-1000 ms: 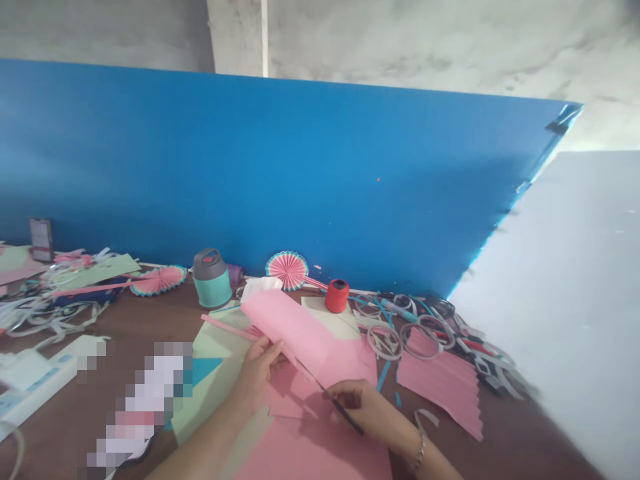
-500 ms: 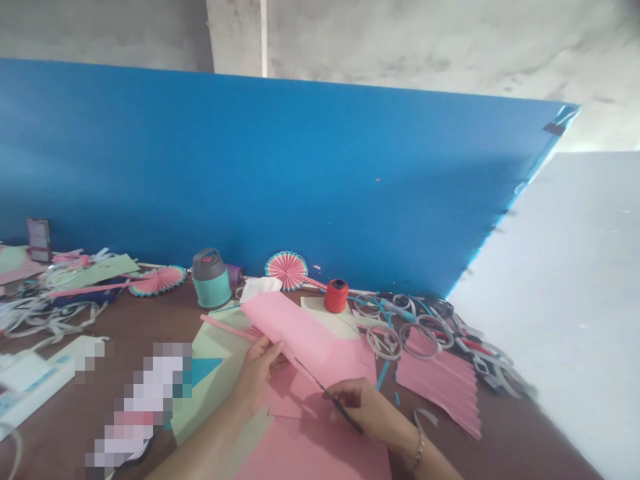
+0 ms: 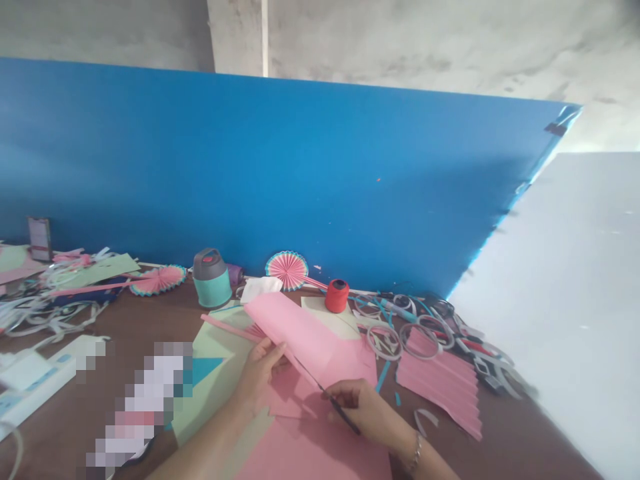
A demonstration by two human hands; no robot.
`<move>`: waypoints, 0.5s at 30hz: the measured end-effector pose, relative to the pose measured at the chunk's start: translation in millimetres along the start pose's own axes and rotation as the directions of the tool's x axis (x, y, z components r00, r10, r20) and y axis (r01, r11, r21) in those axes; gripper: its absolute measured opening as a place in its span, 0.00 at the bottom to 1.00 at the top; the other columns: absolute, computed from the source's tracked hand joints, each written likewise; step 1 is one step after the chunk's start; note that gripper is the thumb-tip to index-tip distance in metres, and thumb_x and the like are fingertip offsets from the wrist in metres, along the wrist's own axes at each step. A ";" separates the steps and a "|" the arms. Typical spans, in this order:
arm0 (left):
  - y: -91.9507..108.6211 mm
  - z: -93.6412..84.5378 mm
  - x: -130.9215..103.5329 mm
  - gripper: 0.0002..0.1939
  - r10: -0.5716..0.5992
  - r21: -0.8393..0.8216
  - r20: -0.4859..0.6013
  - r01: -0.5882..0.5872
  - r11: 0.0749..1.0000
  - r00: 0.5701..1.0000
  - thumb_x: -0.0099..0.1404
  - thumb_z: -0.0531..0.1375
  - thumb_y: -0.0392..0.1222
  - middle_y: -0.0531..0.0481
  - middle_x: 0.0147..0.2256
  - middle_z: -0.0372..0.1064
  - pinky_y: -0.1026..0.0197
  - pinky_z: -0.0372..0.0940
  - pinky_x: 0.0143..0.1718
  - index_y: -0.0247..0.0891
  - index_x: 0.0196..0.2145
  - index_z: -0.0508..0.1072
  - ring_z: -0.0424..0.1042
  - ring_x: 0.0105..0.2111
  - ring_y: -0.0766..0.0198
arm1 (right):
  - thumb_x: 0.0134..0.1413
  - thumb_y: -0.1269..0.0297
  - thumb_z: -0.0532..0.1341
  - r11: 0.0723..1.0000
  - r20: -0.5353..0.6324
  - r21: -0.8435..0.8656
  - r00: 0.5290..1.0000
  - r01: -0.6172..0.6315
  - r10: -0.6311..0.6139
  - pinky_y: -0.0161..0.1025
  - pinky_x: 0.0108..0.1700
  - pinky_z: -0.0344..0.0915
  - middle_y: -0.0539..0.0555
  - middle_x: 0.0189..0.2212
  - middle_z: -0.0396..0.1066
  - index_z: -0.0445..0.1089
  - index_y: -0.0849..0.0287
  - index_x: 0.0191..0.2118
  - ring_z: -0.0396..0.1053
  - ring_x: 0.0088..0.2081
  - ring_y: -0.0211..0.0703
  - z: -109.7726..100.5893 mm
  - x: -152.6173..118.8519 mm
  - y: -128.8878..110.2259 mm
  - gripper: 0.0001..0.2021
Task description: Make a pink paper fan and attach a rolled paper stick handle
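My left hand (image 3: 261, 369) pinches the lower left edge of a pink paper sheet (image 3: 295, 327), which is raised and curved above the table. Scissors (image 3: 343, 415) with dark handles are gripped in my right hand (image 3: 364, 408); their blades lie along the edge of the sheet and point up and left toward my left fingers. More pink paper (image 3: 320, 453) lies flat beneath both hands. Pale green paper (image 3: 210, 400) spreads under my left forearm. A pink paper strip (image 3: 227, 327) with pleated folds sits just beyond my left hand.
A red thread spool (image 3: 337, 297) and a teal lidded container (image 3: 213, 280) stand at the back. Pleated paper fans (image 3: 287, 270) rest near the blue partition (image 3: 300, 167). On the right are tape rolls (image 3: 384, 342) and pleated pink paper (image 3: 440, 383); a power strip (image 3: 55, 377) lies left.
The scissors and my right hand have shifted very slightly. The pink sheet's raised part has moved a little to the right. My left hand keeps its pinch.
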State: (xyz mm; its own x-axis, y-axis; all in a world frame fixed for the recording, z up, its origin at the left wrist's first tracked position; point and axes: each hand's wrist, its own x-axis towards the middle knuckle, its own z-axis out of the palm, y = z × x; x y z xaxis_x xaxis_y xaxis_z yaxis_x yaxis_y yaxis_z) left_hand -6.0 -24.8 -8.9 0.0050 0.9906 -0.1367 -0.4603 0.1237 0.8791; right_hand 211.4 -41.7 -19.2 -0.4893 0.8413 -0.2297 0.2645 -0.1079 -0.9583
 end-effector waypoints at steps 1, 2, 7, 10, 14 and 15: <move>0.3 0.5 -0.4 0.19 -0.001 0.002 0.002 0.001 1.000 1.000 0.51 0.66 0.48 0.45 0.35 0.77 0.58 0.67 0.37 0.36 0.38 0.73 0.75 0.34 0.57 | 0.37 0.61 0.66 1.000 -0.003 0.003 1.000 0.000 0.000 0.28 0.18 0.46 0.45 0.15 0.60 0.76 0.64 0.32 0.48 0.16 0.27 0.1 0.6 1.7 0.13; 0.7 1.3 -1.0 0.18 -0.001 0.004 0.008 0.001 1.000 1.000 0.51 0.66 0.48 0.45 0.35 0.77 0.58 0.67 0.37 0.35 0.38 0.73 0.75 0.34 0.57 | 0.36 0.62 0.66 1.000 -0.011 0.008 1.000 0.001 0.000 0.28 0.18 0.47 0.45 0.15 0.61 0.77 0.64 0.32 0.49 0.16 0.27 0.6 1.0 3.1 0.13; 3.2 7.0 -5.7 0.18 -0.009 0.001 0.033 0.009 1.000 0.999 0.51 0.66 0.48 0.45 0.33 0.77 0.58 0.67 0.36 0.34 0.37 0.74 0.75 0.33 0.57 | 0.37 0.64 0.65 1.000 -0.033 0.002 0.999 0.007 -0.007 0.27 0.18 0.47 0.45 0.15 0.62 0.77 0.63 0.35 0.50 0.17 0.27 5.0 0.6 0.6 0.15; 3.8 8.1 -7.0 0.18 -0.014 -0.003 0.037 0.014 1.000 0.999 0.51 0.66 0.49 0.44 0.33 0.77 0.58 0.66 0.36 0.34 0.37 0.74 0.75 0.33 0.56 | 0.39 0.63 0.64 1.000 -0.031 0.000 1.000 -0.002 0.002 0.27 0.18 0.47 0.45 0.15 0.62 0.77 0.64 0.34 0.49 0.16 0.27 6.6 -0.4 -3.9 0.14; 2.4 6.4 -5.4 0.18 -0.009 0.012 0.023 0.009 1.000 1.000 0.52 0.66 0.49 0.45 0.33 0.77 0.58 0.66 0.36 0.35 0.36 0.74 0.75 0.33 0.57 | 0.40 0.61 0.63 1.000 -0.046 -0.027 0.999 0.003 -0.004 0.27 0.17 0.46 0.45 0.14 0.61 0.76 0.65 0.33 0.48 0.15 0.27 6.9 0.3 -2.6 0.14; 1.9 6.0 -5.1 0.18 -0.010 0.016 0.021 0.010 1.000 1.000 0.51 0.66 0.49 0.45 0.33 0.77 0.58 0.66 0.36 0.35 0.36 0.74 0.74 0.33 0.57 | 0.39 0.62 0.64 1.000 -0.052 -0.030 0.999 0.009 -0.010 0.27 0.17 0.47 0.45 0.14 0.61 0.76 0.64 0.33 0.49 0.16 0.27 6.9 0.9 -1.2 0.13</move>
State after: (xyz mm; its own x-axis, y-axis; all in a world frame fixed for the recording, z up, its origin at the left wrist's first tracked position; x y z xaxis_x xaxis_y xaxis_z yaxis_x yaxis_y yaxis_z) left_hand -1.5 -29.3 -3.7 0.0285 0.9903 -0.1361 -0.4457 0.1345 0.8850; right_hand 204.9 -44.5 -19.4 -0.4480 0.8689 -0.2106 0.2846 -0.0847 -0.9549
